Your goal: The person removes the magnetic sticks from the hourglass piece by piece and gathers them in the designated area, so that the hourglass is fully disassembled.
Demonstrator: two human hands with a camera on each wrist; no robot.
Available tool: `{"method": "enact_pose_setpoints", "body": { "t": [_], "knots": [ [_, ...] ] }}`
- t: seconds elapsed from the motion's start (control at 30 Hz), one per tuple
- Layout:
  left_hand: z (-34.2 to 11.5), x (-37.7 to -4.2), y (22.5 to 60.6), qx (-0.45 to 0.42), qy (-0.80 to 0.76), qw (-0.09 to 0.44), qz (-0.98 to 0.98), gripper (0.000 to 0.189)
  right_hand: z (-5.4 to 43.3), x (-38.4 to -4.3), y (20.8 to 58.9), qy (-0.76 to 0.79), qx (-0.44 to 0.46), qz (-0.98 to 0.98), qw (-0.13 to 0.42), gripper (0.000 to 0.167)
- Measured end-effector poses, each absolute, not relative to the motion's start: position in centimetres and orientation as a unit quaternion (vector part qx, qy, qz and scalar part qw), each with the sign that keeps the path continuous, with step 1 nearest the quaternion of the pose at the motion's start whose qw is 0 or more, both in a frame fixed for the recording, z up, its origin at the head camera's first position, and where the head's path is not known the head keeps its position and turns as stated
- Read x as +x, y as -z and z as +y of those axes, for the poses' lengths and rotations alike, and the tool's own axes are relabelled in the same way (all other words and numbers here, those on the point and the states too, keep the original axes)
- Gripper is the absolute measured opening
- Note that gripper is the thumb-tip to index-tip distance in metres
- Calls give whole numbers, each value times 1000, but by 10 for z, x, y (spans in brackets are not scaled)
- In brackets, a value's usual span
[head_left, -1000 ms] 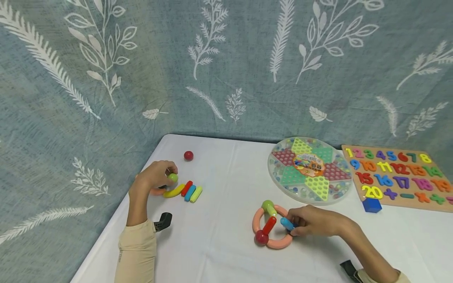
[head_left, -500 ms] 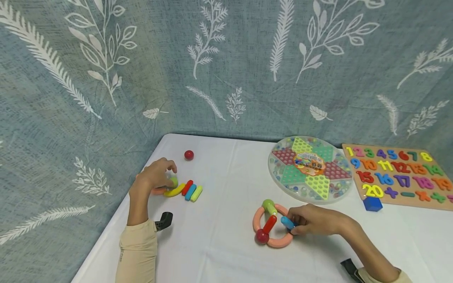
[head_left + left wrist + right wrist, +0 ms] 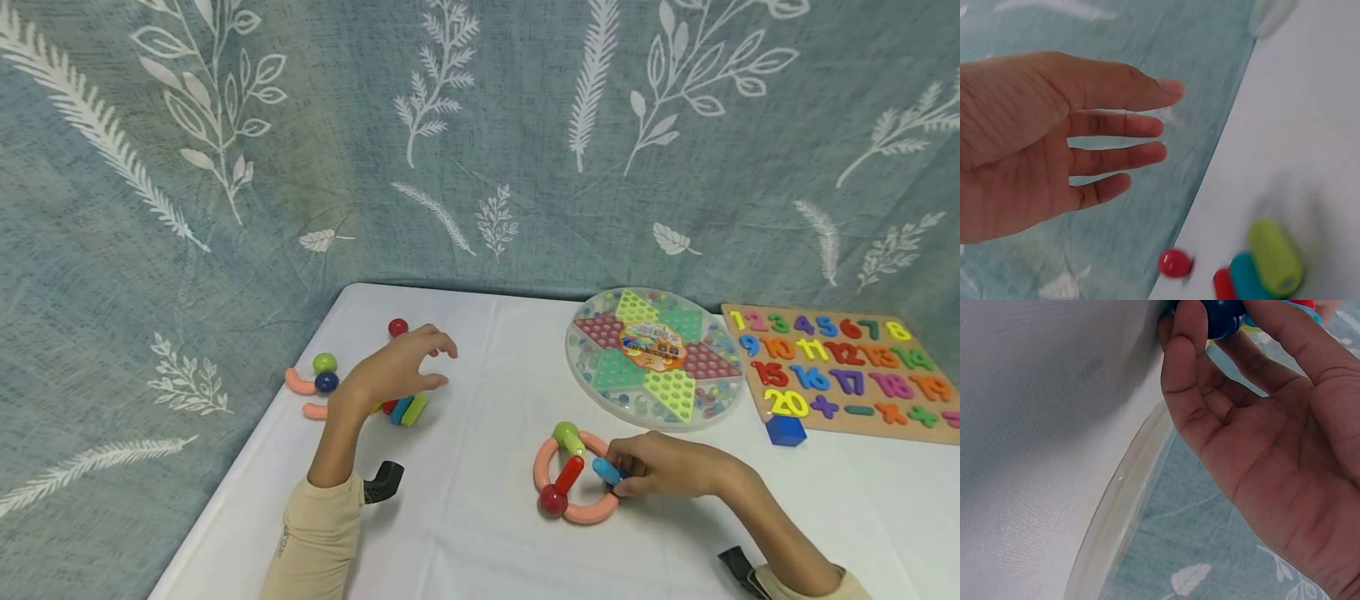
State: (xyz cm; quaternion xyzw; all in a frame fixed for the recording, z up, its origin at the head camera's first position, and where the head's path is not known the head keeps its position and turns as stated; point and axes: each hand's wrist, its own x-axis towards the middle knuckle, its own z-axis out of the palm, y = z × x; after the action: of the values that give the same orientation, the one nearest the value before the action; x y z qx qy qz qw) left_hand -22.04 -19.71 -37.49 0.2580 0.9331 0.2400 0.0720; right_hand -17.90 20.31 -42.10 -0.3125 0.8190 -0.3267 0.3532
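My left hand (image 3: 397,367) hovers over the table's left side, its fingers spread and holding nothing, as the left wrist view confirms. Partly hidden below it lie a lime stick (image 3: 413,410), a blue stick (image 3: 401,410) and a red stick. My right hand (image 3: 667,467) pinches a dark blue ball (image 3: 1224,319) at the right of a ring built of salmon curved rods (image 3: 588,512). That ring also carries a red ball (image 3: 553,500) with a raised red stick (image 3: 570,473), a green ball (image 3: 565,432) with a lime stick, and a light blue stick (image 3: 606,471).
Beyond the left hand are a loose red ball (image 3: 397,327), a green ball (image 3: 325,362), another blue ball (image 3: 326,382) and salmon curved pieces (image 3: 300,382). A round star-patterned game board (image 3: 618,400), a number board (image 3: 757,392) and a blue cube (image 3: 785,431) occupy the back right.
My left hand has let go of the green ball, lifted and moved right, uncovering the green and blue balls. The right hand and ring stay in place.
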Motion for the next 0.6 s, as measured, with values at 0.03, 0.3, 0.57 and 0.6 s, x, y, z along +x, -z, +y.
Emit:
{"method": "enact_pose_setpoints", "body": {
  "t": [0.03, 0.3, 0.57, 0.6],
  "knots": [
    [-191, -220, 375, 269, -236, 74, 931, 32, 203, -179, 421, 326, -313, 819, 353, 14],
    [-127, -210, 385, 361, -237, 116, 894, 30, 203, -179, 422, 331, -316, 816, 352, 14],
    [-78, -199, 405, 425, -211, 144, 868, 32, 203, -179, 421, 322, -316, 821, 350, 18],
    [-75, -197, 407, 429, -207, 145, 867, 32, 204, -179, 421, 322, -317, 821, 350, 18]
  ]
}}
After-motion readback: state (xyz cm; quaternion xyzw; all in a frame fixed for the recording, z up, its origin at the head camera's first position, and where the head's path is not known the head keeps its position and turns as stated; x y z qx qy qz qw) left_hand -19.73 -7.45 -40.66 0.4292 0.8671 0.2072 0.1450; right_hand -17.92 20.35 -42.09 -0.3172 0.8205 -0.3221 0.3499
